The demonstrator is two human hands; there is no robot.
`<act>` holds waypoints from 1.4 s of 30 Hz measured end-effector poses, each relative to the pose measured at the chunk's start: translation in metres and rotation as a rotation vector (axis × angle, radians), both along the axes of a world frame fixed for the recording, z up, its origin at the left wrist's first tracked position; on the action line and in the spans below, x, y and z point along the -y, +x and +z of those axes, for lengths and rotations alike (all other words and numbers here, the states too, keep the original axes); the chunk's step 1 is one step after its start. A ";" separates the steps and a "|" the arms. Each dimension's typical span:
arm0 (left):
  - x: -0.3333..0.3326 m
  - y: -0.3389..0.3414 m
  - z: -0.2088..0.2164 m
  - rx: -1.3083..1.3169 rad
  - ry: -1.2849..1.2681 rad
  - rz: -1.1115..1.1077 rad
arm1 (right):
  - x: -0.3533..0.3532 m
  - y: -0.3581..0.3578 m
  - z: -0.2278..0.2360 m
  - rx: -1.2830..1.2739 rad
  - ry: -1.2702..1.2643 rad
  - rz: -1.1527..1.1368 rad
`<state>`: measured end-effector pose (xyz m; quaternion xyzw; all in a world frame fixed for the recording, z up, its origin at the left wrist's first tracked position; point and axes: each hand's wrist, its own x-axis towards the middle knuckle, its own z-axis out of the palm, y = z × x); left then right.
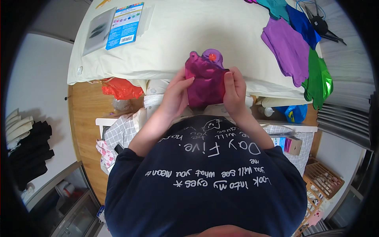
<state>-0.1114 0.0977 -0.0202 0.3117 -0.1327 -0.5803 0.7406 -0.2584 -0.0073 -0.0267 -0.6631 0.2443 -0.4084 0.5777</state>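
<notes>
My left hand (pixel 178 91) grips the left edge of a shiny magenta foil-like piece (pixel 205 85), thumb on the front. On its opposite edge, my right hand (pixel 235 87) is closed with the thumb in front and the fingers behind. The piece is creased and stretched between both hands, just off the near edge of the bed-like surface. A round purple part with an orange-red middle (pixel 212 57) sticks up at its top; whether it belongs to the piece, I cannot tell. A small rounded magenta tab stands at the upper left corner.
A pale sheet (pixel 169 31) covers the surface ahead. Far left lie a blue-and-white package (pixel 124 27) and a clear sleeve (pixel 98 31). Right are flat purple (pixel 287 49), blue and green (pixel 314 79) shiny pieces. A black device (pixel 319 24) with cables sits far right.
</notes>
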 end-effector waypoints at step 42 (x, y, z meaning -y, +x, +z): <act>0.003 0.006 -0.006 0.742 0.249 -0.414 | 0.023 -0.007 0.015 -0.118 -0.170 -0.169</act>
